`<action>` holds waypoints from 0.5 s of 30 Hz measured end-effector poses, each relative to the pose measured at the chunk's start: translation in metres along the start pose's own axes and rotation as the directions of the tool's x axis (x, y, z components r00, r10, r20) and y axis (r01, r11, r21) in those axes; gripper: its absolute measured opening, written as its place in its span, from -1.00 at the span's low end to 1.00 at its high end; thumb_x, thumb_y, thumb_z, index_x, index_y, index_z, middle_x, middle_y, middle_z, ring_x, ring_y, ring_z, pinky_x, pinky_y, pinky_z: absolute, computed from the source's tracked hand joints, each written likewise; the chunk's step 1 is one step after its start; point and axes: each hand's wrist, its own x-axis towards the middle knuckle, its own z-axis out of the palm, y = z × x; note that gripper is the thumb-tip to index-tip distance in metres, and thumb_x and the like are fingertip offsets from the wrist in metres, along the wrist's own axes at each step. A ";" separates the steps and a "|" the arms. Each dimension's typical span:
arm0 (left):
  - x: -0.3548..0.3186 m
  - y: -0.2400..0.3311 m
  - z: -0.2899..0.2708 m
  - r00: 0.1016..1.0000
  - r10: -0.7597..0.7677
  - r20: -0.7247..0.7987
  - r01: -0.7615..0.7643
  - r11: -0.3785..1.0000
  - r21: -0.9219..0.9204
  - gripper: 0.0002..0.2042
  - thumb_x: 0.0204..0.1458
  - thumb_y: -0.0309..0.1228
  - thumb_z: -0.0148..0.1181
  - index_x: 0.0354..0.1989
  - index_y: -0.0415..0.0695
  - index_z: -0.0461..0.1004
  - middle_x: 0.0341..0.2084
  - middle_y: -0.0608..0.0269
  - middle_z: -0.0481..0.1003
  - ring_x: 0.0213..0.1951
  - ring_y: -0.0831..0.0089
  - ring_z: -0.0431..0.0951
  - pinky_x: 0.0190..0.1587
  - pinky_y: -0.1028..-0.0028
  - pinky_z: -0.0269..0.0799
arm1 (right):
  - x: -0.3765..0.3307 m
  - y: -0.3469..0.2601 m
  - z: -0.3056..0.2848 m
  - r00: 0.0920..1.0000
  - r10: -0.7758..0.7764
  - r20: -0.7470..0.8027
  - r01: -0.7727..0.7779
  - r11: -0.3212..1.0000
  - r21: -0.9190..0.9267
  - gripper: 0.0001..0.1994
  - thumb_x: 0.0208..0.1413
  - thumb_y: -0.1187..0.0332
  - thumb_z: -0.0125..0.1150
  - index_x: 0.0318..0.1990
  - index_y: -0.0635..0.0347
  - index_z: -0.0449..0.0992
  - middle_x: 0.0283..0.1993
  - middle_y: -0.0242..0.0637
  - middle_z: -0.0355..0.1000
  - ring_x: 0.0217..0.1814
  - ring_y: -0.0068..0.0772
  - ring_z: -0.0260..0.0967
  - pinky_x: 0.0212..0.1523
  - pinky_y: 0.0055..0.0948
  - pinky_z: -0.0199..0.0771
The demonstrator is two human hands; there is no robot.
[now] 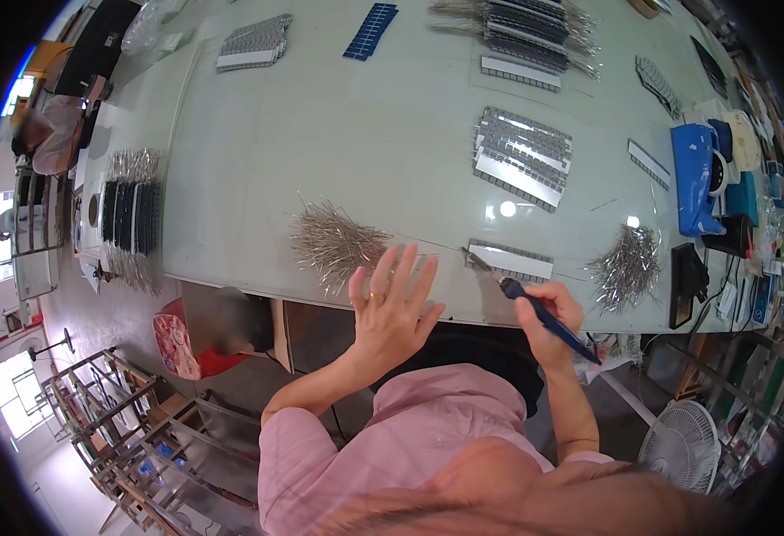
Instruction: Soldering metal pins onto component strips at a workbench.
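Fingers of the right hand [553,320] grip the blue-handled tool [519,293], its tip beside the grey-white strip [511,262] on the worktop [347,134]; a leftward slip could jab the spread fingers of the left hand [390,314].

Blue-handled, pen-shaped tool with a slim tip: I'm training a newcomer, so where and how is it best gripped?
Probably around its blue handle, from the lower right, where the right hand holds it: that part is thickest and slants down-right, while the slim tip points up-left.
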 end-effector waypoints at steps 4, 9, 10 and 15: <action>0.004 0.013 0.007 0.997 0.073 0.008 -0.072 0.993 -0.097 -0.42 0.00 -0.12 0.20 0.23 -0.03 0.33 0.28 0.11 0.19 0.31 0.16 0.10 0.29 0.02 -0.23 | -0.012 0.012 -0.013 0.966 -0.063 -0.252 0.140 0.945 0.297 -0.82 0.07 0.53 0.21 -0.22 0.28 0.34 -0.31 -0.30 0.35 -0.42 -0.57 0.38 -0.36 -0.62 0.41; 0.025 0.043 0.023 0.979 0.202 0.031 -0.191 0.960 -0.204 -0.27 -0.06 0.02 0.24 0.27 -0.08 0.26 0.31 0.04 0.12 0.34 0.11 0.07 0.27 -0.06 -0.10 | -0.019 0.018 -0.033 0.930 -0.017 -0.368 0.121 0.958 0.261 -0.84 0.09 0.54 0.19 -0.19 0.30 0.37 -0.33 -0.33 0.37 -0.40 -0.59 0.37 -0.36 -0.63 0.39; 0.029 0.047 0.025 0.978 0.206 0.030 -0.196 0.959 -0.204 -0.27 -0.06 0.02 0.24 0.27 -0.08 0.26 0.31 0.04 0.12 0.34 0.11 0.07 0.27 -0.06 -0.10 | -0.020 0.021 -0.036 0.922 0.009 -0.387 0.099 0.961 0.258 -0.84 0.09 0.54 0.20 -0.19 0.30 0.38 -0.35 -0.34 0.38 -0.41 -0.60 0.36 -0.36 -0.64 0.38; 0.042 0.058 0.037 0.955 0.279 0.102 -0.253 0.943 -0.215 -0.16 -0.11 0.15 0.22 0.29 -0.13 0.21 0.33 0.01 0.08 0.37 0.09 0.01 0.27 -0.09 -0.14 | -0.033 0.028 -0.049 0.872 0.083 -0.482 0.057 0.961 0.269 -0.86 0.09 0.53 0.21 -0.21 0.29 0.42 -0.39 -0.38 0.40 -0.43 -0.65 0.36 -0.38 -0.68 0.36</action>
